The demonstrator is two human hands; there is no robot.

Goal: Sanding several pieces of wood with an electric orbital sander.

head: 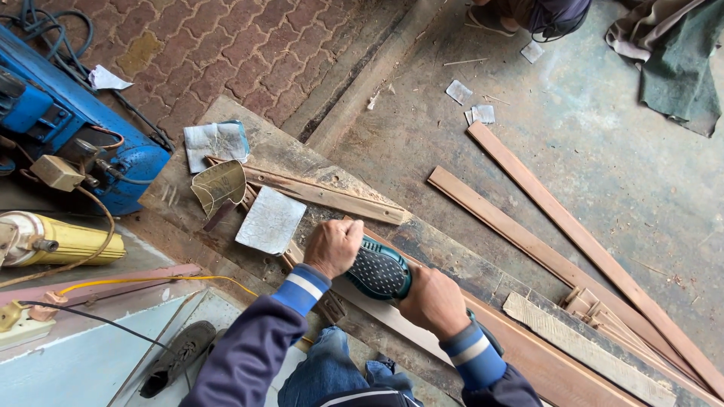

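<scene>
Gripping a green power sander [379, 270] with both hands, a person in a dark jacket with blue striped cuffs and jeans works at a rough wooden bench [452, 252], seen from the head camera. The left hand [332, 246] is closed over the front of the tool, fingers curled down around its nose; the right hand [433, 301] is wrapped tight about the rear grip. Both wrists are bent downward and the forearms converge from the lower edge of the picture, so the weight appears to bear on the machine. The sander rests on a pale board [392, 316] lying along the bench, just beside a reddish plank [558, 373]. How much of the board has been smoothed cannot be told: its visible stretch looks light and even, but most of it is hidden under the hands and arms, and sanding seems to be under way rather than finished. Sheets of sandpaper [270, 220] lie near the left hand. Long wooden strips [528, 245] lie on the concrete floor [603, 136], well apart, and a blue machine [90, 143] stands at left.
</scene>
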